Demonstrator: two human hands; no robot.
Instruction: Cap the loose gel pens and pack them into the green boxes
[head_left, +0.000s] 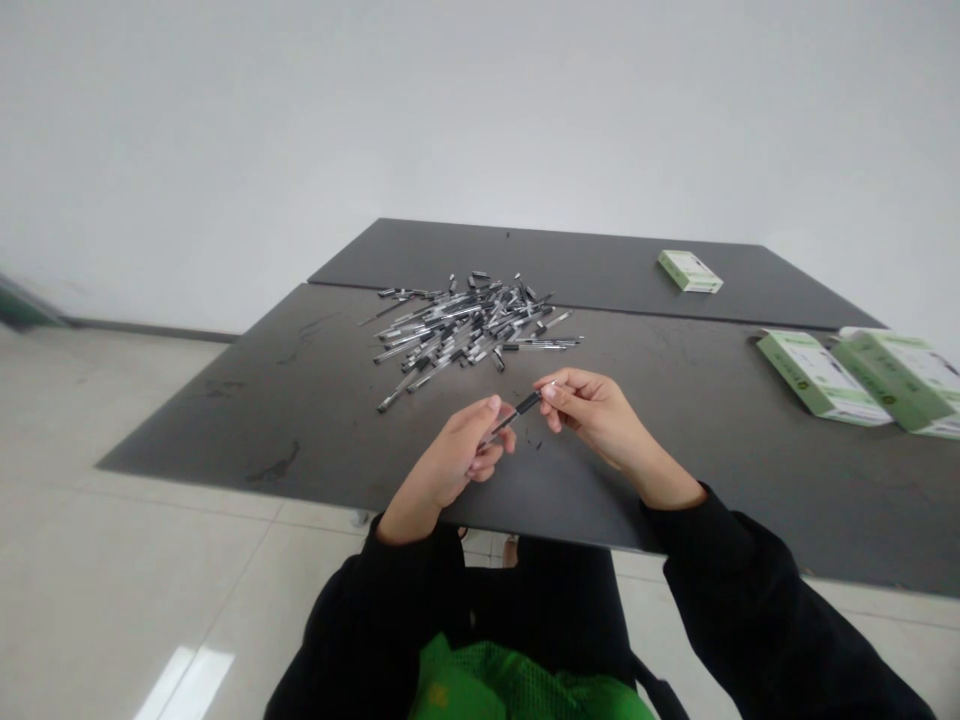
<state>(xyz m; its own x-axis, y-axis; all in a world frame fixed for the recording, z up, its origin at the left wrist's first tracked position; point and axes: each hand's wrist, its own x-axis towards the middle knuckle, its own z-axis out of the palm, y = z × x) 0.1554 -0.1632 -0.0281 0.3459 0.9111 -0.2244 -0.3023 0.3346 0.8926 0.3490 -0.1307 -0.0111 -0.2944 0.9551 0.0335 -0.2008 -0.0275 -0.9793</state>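
Pen (521, 407) gripped between both hands, long axis slanting up toward the right: left hand (450, 455) closed on its lower end, right hand (596, 415) pinching its upper end (tip hard to make out). Loose pile of pens (469, 330) beyond both hands, nearer the left.

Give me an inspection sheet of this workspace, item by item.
surface: two dark grey table tops set edge to edge, scuffed and marked.
job's things: a loose heap of black-and-silver pens; one held pen between the hands.
clutter: three pale green boxes, one far and two at right; small dark bits below the held pen.
hands: left hand and right hand both pinch the held pen.
cables: nothing seen.
surroundings: white wall, pale tiled floor, green mesh item below the person's chest.
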